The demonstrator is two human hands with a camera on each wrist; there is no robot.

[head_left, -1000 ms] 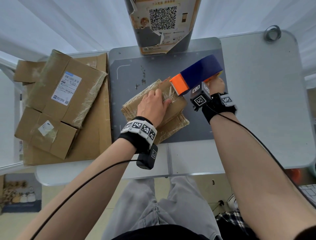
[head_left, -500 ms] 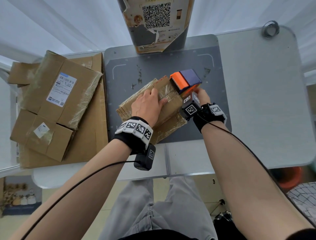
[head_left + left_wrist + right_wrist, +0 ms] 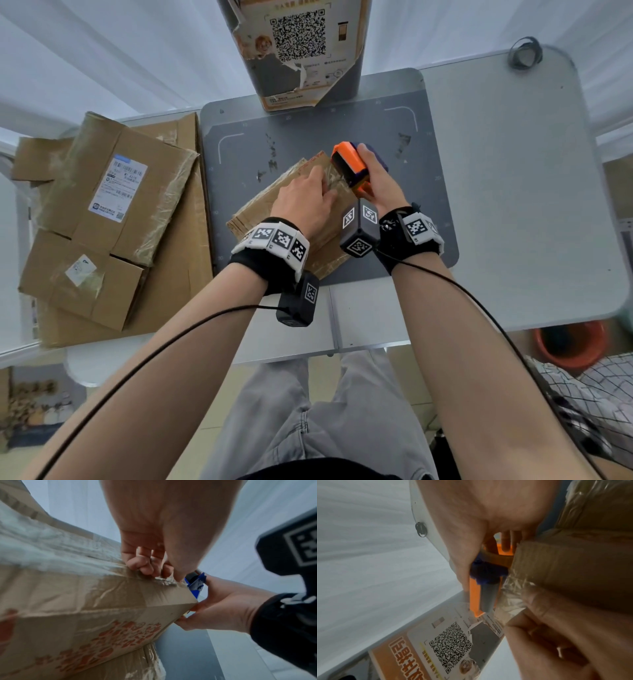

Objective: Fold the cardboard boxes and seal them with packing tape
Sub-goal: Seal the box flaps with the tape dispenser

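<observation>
A small brown cardboard box with wrinkled clear tape lies on the grey mat. My left hand rests on top of it, fingertips pressing the tape near the far right edge of the box. My right hand grips the orange and blue tape dispenser, whose mouth sits against that same edge, just beyond the left fingertips. In the right wrist view the dispenser stands beside the box corner, with clear tape stretched onto the cardboard.
Taped brown boxes are stacked on flat cardboard at the left. A tall printed carton with a QR code stands at the back of the mat. A dark ring lies at the far right table corner. An orange bucket sits below.
My right hand brought the dispenser down and left from above the box's right side onto its far edge. My left hand stayed on the box top.
</observation>
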